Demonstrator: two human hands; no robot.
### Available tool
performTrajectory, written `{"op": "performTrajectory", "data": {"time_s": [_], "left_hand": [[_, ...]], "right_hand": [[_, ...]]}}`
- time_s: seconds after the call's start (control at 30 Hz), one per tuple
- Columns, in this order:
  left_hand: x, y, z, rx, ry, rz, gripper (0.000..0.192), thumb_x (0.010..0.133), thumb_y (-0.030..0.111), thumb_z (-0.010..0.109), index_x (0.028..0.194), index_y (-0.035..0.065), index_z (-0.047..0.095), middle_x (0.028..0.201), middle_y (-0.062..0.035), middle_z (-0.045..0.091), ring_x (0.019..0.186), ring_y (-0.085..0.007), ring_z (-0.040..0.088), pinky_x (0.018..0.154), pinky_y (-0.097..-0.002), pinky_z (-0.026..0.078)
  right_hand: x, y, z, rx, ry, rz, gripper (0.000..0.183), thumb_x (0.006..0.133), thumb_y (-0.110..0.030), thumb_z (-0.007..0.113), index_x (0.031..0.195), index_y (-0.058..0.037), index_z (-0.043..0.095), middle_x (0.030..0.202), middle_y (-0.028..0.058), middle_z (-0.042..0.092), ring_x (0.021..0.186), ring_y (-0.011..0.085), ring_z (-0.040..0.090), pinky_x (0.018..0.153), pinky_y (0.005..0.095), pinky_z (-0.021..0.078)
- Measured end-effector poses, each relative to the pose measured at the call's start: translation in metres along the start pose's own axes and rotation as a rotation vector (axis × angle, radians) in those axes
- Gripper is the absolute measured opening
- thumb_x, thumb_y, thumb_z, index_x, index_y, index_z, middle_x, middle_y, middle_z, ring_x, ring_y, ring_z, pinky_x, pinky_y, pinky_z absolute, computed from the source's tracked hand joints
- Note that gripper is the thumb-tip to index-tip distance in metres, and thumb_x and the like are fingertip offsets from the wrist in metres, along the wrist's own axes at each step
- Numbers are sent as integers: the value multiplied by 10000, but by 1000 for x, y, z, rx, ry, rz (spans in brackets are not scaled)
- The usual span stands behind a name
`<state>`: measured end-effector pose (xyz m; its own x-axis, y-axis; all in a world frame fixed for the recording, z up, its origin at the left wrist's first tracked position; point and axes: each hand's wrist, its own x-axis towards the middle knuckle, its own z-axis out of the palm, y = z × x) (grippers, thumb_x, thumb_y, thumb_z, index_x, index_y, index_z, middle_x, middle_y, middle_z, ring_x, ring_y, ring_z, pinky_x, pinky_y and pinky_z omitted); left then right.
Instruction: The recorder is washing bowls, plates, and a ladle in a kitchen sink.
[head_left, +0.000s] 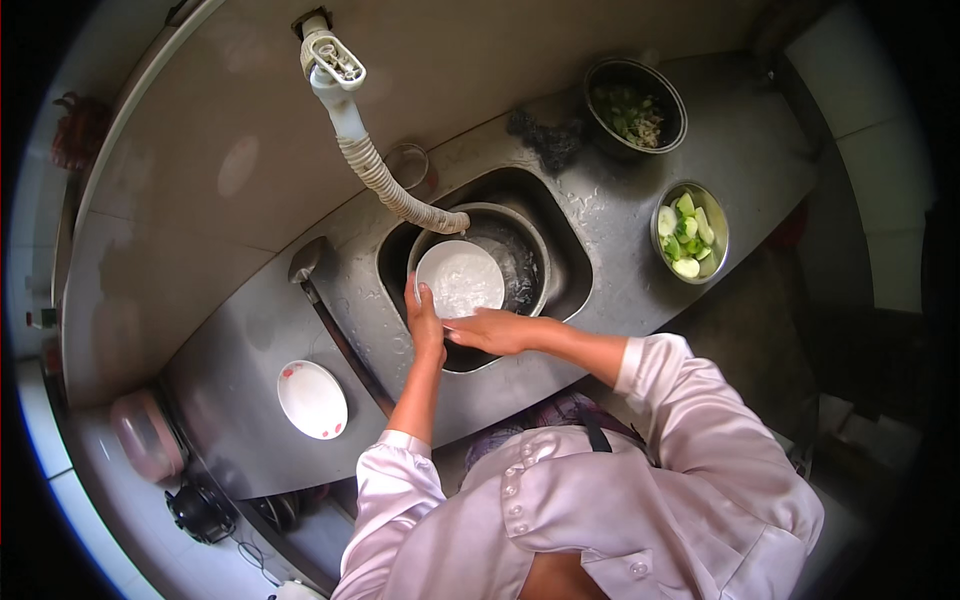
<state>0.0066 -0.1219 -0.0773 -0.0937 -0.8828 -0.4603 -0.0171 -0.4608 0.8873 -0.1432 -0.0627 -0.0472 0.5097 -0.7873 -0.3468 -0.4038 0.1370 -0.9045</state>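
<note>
My left hand (426, 322) grips the left rim of a white bowl (459, 276), its thumb along the edge. At the bowl's near side lies my right hand (491, 331), fingers pointing left and touching the rim or underside; its exact hold is partly hidden. Water stirs inside the bowl. Beneath it, a round metal basin (541, 255) holding water stands in the steel sink (574, 289). A ribbed faucet hose (390, 187) ends just above the bowl's far rim.
Left of the sink lie a long-handled metal ladle or wok spatula (330, 322) and a white oval plate (313, 400). To the right are a metal bowl of cut green vegetables (690, 232), a dark pot (636, 105) and a dark scouring mesh (546, 139). A glass (407, 165) stands behind.
</note>
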Motion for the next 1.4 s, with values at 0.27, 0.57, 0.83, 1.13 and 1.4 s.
{"op": "performTrajectory", "data": {"time_s": [0.27,0.57,0.83,1.13,1.4], "left_hand": [[-1,-2,20,124,46,-89,453,1020,252,447,1437,84,398,1409,-145,467,1258,-249,474,1047,-351,370],[32,-32,14,-63,-21,-144,466,1025,245,431,1449,68,359,1384,-150,478,1272,-276,469,1048,-354,376],[72,-69,12,787,87,165,733,714,-173,374,1422,16,344,1353,-239,481,1248,-411,476,1044,-429,389],[77,-93,27,803,139,343,569,770,-120,483,1319,21,428,1201,-258,541,1136,-433,517,988,-459,405],[76,-151,13,-445,21,-569,486,894,32,618,1344,90,445,1255,-161,577,1100,-370,604,867,-608,509]], "right_hand": [[3,54,-18,-1195,283,-16,537,877,-251,591,1362,-48,480,1381,242,462,1356,367,370,1169,540,161],[17,11,14,188,145,85,636,740,-33,587,1359,-42,442,1293,215,566,1273,329,477,1106,468,322],[-22,59,-41,-792,167,409,363,775,-96,588,1122,2,628,1224,186,600,1272,408,442,1082,526,324],[-6,91,-28,-414,519,509,430,803,-122,616,1210,9,567,1234,204,587,1181,383,523,991,465,421],[20,71,-57,395,649,693,738,797,-161,685,1413,47,337,1294,330,509,1054,457,608,907,443,511]]}}
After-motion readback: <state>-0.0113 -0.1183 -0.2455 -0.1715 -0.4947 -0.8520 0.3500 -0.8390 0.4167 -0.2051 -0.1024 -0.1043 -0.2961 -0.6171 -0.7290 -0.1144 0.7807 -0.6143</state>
